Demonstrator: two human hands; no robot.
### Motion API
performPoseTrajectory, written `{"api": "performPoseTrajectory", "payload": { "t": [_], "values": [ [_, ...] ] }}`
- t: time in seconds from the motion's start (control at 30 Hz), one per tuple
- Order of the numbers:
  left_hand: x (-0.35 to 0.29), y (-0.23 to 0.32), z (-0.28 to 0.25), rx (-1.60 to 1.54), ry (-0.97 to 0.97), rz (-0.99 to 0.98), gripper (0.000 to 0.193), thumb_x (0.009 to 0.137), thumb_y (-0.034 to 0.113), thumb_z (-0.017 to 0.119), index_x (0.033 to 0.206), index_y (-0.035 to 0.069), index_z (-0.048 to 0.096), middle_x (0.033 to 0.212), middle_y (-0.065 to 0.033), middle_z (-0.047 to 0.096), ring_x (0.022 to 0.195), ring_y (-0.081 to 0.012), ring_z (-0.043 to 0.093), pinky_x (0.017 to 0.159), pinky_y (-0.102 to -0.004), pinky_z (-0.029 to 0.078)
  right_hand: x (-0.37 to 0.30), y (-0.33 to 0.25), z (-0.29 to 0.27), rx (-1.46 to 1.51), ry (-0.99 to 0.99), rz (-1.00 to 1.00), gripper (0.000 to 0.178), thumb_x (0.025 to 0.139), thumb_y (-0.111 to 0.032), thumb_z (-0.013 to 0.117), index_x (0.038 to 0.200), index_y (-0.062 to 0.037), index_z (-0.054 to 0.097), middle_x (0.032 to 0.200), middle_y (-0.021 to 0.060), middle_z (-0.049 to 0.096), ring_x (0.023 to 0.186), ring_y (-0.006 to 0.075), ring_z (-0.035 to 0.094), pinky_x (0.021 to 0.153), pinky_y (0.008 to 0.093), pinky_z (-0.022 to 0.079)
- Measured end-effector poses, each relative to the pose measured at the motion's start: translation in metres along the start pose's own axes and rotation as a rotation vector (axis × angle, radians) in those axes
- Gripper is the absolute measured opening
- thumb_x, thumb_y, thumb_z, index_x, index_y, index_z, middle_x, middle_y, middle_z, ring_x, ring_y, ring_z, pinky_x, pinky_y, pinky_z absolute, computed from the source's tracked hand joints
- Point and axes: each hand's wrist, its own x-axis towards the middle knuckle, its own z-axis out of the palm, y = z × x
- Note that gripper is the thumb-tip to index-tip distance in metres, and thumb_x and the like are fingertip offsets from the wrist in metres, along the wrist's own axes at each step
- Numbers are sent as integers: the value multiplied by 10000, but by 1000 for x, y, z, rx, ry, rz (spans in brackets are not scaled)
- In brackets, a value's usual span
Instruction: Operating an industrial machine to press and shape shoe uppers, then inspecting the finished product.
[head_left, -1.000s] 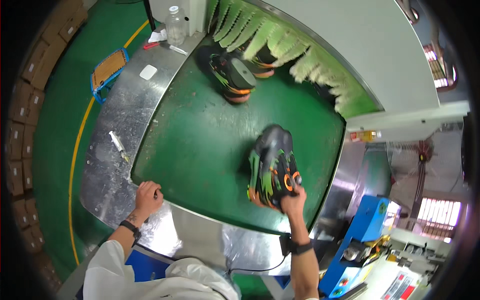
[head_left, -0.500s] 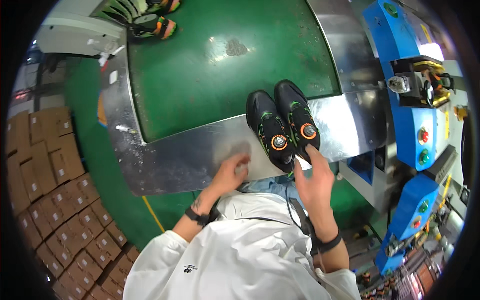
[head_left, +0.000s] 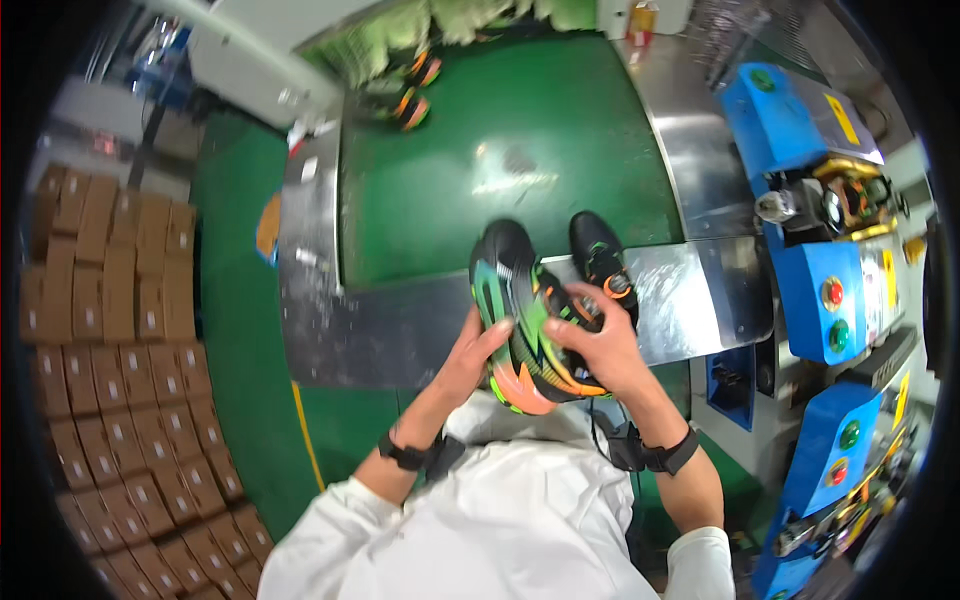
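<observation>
- Shoe [head_left: 525, 325] was turned sole-up, long axis near–far, toe far.
- Left hand [head_left: 468, 358] gripped its left edge, right hand [head_left: 598, 345] its right — both equally close.
- Second shoe [head_left: 600, 262] lay just right, on the metal table [head_left: 400, 330].

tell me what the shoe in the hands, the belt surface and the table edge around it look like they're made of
Shoe: seemingly a synthetic upper in black, with a glossy moulded green and orange sole, probably rubber or plastic; it catches light.
Belt surface: smooth green sheet, likely rubber or PVC, with a soft sheen from the lamps.
Table edge: bare metal, probably stainless steel, grey and reflective with scuffs.
</observation>
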Motion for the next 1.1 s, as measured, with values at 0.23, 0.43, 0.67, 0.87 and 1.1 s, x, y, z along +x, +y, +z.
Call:
{"api": "performPoseTrajectory", "payload": {
  "t": [0.23, 0.43, 0.67, 0.87, 1.1],
  "values": [
    [-30, 71, 8, -312, -63, 191, 544, 918, 233, 477, 1387, -8, 341, 1291, -166, 517, 1164, -232, 546, 1009, -366, 445, -30, -76, 40, 217, -193, -64, 891, 799, -211, 745, 1478, -6, 204, 1309, 164, 486, 1181, 218, 513, 1020, 368, 409],
    [-35, 88, 38, -277, -6, 191, 566, 917, 305, 389, 1350, -58, 419, 1247, -194, 568, 1130, -273, 576, 998, -376, 450, -55, -92, 46, 283, -259, -95, 837, 769, -53, 768, 1430, -1, 257, 1327, 119, 468, 1233, 208, 484, 1053, 375, 387],
    [-40, 103, 53, -212, -6, 112, 598, 870, 324, 412, 1343, -40, 456, 1287, -196, 550, 1169, -285, 554, 1031, -391, 423, -54, -99, 36, 362, -269, -56, 676, 803, -41, 738, 1360, 18, 359, 1243, 99, 534, 1175, 185, 529, 1033, 357, 413],
    [-46, 101, 57, -129, -117, 151, 661, 881, 290, 533, 1425, -5, 298, 1350, -167, 474, 1222, -269, 510, 1044, -406, 404, -52, -103, 20, 409, -301, -6, 647, 798, -38, 736, 1338, 23, 385, 1233, 94, 544, 1158, 175, 538, 1026, 347, 429],
    [-61, 83, 45, -294, -93, 155, 602, 875, 312, 496, 1368, -20, 400, 1278, -177, 556, 1178, -297, 551, 1028, -426, 423, -53, -108, 10, 154, -198, -134, 679, 819, -175, 748, 1362, 6, 384, 1268, 128, 522, 1169, 194, 531, 947, 357, 478]
  ]
}}
